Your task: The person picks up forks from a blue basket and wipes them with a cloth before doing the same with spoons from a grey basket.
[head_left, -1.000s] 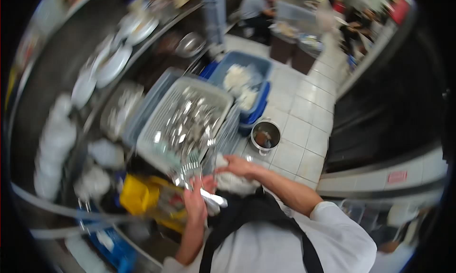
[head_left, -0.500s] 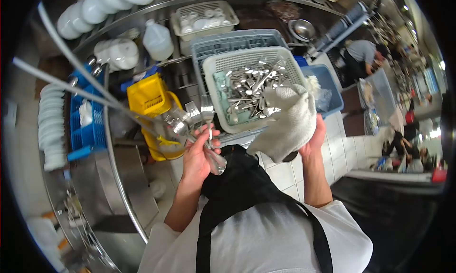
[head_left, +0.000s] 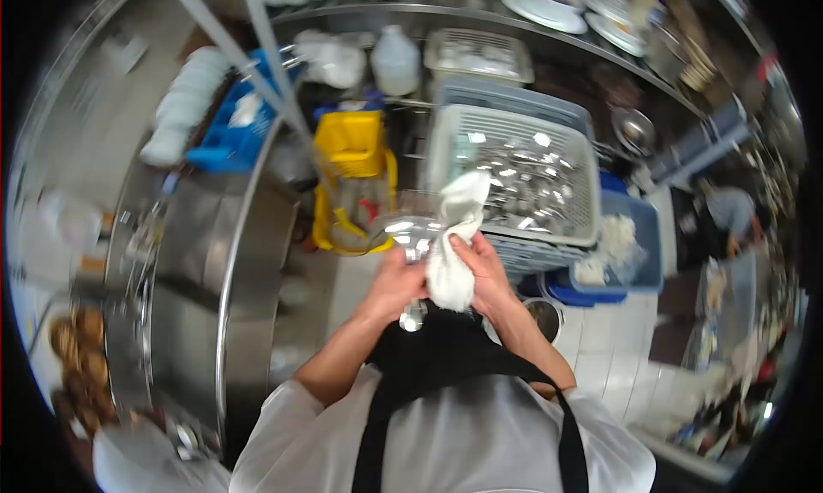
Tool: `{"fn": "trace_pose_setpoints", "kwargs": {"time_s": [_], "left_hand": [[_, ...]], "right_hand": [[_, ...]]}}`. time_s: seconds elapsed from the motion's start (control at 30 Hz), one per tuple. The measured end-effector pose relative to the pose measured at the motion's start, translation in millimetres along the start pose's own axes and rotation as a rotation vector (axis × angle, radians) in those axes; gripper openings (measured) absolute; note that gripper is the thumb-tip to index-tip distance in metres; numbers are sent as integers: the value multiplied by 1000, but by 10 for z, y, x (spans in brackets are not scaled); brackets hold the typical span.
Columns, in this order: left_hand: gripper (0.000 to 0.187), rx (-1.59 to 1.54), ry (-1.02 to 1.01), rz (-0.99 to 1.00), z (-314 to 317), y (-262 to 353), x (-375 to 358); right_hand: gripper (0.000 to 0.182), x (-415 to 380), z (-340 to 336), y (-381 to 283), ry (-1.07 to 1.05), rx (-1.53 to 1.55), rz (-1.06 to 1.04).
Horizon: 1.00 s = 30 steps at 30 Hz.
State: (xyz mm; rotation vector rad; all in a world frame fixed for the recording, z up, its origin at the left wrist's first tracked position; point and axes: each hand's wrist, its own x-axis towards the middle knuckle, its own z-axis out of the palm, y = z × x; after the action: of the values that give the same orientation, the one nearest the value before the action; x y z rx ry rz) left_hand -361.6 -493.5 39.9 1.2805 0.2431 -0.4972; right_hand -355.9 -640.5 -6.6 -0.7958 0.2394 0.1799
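Observation:
My left hand [head_left: 396, 283] is closed around a bunch of shiny cutlery [head_left: 411, 231]; heads stick out above the fingers and an end shows below. Forks and spoons showed in this bunch a moment ago, but blur hides most shapes now. Pressed up beside it, my right hand [head_left: 486, 274] grips a white cloth [head_left: 452, 274], which hangs against the cutlery and covers part of it. Just beyond my hands is a pale perforated basket [head_left: 586, 171] with a heap of loose cutlery [head_left: 523, 184], set on grey stacked crates [head_left: 514, 99].
Left of the basket stands a yellow mop bucket [head_left: 350, 146], near a steel sink unit [head_left: 193, 236] and a blue crate [head_left: 231, 133]. A blue tub [head_left: 654, 266] sits at right. Plates [head_left: 540, 9] line the upper shelf; a person [head_left: 729, 214] bends at far right.
My hands have come together, bringing the cloth from the right against the cutlery in my left hand. The view has swung left, so the basket appears further right.

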Motion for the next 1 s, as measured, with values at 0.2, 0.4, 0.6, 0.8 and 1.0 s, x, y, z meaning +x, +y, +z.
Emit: {"fn": "trace_pose_setpoints", "kwargs": {"time_s": [0.2, 0.4, 0.6, 0.8, 1.0], "left_hand": [[25, 22, -148, 59, -296, -380, -249], [22, 297, -2, 101, -417, -571, -447], [25, 256, 158, 239, -823, -588, -652], [37, 73, 232, 321, -1123, -760, -813], [32, -231, 207, 80, -1446, -681, -976]], "right_hand": [[21, -24, 12, -105, -63, -87, 122], [38, -94, -176, 152, -17, -93, 303], [29, 52, 52, 713, -380, -223, 571], [39, 130, 244, 1078, -422, -345, 732], [51, 949, 48, 461, -590, -347, 423]]}}
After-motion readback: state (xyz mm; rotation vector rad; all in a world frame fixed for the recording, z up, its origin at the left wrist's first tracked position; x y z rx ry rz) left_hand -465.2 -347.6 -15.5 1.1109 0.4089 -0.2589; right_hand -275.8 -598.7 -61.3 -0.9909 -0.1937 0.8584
